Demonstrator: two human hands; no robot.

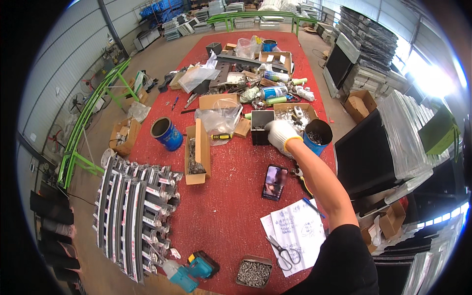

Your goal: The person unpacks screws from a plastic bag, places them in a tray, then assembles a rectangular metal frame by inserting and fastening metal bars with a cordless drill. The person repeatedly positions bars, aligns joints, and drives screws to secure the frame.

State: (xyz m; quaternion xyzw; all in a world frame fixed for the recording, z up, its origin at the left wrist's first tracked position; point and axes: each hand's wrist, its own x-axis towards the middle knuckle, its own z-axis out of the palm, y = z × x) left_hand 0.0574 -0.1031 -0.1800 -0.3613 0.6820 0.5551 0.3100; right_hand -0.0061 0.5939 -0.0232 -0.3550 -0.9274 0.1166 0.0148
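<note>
My right hand, in a white knit glove with a yellow cuff, reaches far across the red table. Its fingers are at the right rim of a black square container; they curl away from view, so what they hold, if anything, is hidden. Just right of the hand stands a blue tin with small metal parts inside. Behind it, a shallow cardboard box holds loose hardware. Below the forearm lie a lit phone and yellow-handled pliers. My left hand is out of view.
Curved metal strips are stacked at the left edge. A teal cordless drill, a tin of screws, scissors and handwritten sheets lie near me. An upright open carton and another blue tin stand left of centre.
</note>
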